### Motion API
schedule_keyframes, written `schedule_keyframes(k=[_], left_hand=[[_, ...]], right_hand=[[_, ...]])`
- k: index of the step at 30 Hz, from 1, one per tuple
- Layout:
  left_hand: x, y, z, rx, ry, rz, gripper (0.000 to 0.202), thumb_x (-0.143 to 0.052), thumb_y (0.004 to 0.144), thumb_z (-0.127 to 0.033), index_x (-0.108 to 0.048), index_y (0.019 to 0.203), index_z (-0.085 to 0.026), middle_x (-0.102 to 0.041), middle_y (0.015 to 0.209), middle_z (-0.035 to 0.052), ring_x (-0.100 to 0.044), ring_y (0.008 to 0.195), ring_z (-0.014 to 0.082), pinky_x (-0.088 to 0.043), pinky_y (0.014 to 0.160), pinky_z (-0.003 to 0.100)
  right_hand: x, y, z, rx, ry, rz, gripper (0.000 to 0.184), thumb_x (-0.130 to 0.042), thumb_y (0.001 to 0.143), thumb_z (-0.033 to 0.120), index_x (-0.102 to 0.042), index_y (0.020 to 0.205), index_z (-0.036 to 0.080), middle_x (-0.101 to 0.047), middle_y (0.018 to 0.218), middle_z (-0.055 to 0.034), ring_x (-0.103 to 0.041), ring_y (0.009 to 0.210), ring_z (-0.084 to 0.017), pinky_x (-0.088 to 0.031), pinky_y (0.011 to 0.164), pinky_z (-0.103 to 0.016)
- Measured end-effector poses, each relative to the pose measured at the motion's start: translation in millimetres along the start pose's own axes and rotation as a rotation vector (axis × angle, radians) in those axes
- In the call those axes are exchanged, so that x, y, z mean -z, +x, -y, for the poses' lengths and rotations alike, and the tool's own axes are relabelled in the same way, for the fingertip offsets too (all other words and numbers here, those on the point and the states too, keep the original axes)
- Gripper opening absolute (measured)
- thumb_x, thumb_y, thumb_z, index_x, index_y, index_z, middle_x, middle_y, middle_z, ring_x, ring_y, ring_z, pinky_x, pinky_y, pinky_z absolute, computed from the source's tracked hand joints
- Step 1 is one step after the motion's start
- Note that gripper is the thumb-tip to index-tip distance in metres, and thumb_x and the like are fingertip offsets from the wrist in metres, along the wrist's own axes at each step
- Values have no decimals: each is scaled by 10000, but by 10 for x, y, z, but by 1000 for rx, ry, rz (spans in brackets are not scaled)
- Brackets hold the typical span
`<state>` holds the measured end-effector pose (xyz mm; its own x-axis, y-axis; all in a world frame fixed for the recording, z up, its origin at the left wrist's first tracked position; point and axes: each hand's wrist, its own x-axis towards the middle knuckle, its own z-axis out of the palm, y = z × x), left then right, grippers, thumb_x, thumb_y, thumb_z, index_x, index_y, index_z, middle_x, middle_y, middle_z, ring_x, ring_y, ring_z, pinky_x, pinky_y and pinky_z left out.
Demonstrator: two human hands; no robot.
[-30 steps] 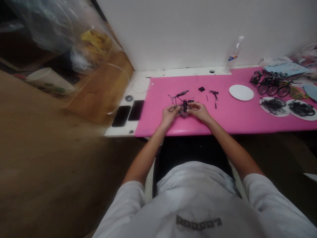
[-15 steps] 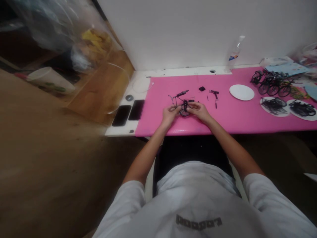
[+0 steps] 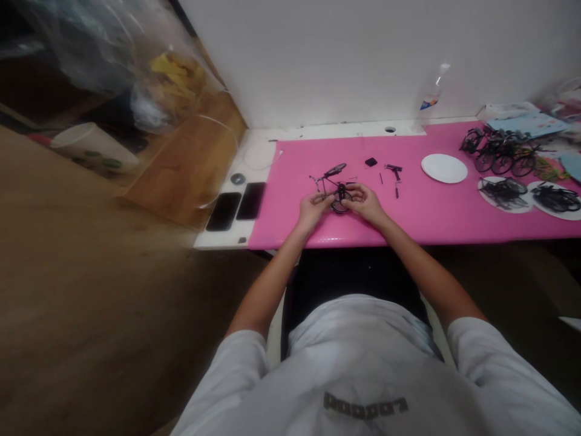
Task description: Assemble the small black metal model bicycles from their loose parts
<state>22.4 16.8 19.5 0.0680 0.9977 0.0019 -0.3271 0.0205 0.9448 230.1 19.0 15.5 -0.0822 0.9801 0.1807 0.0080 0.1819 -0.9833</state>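
Left hand (image 3: 314, 211), right hand (image 3: 368, 206): fingers (image 3: 358, 188) pinching mini bike (image 3: 341, 192) near desk (image 3: 222, 240) front edge; pink mat (image 3: 436, 212) spreads wide rightward.

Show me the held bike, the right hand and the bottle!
Held bike (image 3: 342, 192): head view, dark part over the wheel.
Right hand (image 3: 370, 206): head view, its back.
Bottle (image 3: 429, 105): head view, its label.

The toy bicycle (image 3: 335, 170) was black, as were the row of other bicycles (image 3: 495, 147) and both phones (image 3: 223, 212). The mat (image 3: 299, 157) was plain pink, the desk (image 3: 221, 240) white, the wall (image 3: 327, 66) greyish white. A plate (image 3: 443, 168) was plain white, the bottle's label (image 3: 429, 105) blue and orange, the wooden panel (image 3: 177, 163) brown, and the shirt (image 3: 363, 339) pale grey with dark lettering.
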Motion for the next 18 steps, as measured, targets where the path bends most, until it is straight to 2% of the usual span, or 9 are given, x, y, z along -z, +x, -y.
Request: schedule_keyframes(k=[8,18], left_hand=[[2,0,-7,-16,-5,1,619,-1043,631,-504,-820,1074,-134,-853,1046,132,-803,846,201,-664,785,320],[7,9,7,-23,5,-2,610,-1031,648,-501,-812,1078,-128,-849,1055,139,-805,867,209,-656,808,325]], right_hand=[[-19,62,-69,49,-2,-21,558,-876,779,686,-727,1118,269,-796,1149,-86,-753,1094,-285,-609,1091,-503],[-13,77,-112,71,-28,-33,542,-864,793,656,-742,1125,247,-797,1157,-105,-754,1106,-293,-596,1124,-523]])
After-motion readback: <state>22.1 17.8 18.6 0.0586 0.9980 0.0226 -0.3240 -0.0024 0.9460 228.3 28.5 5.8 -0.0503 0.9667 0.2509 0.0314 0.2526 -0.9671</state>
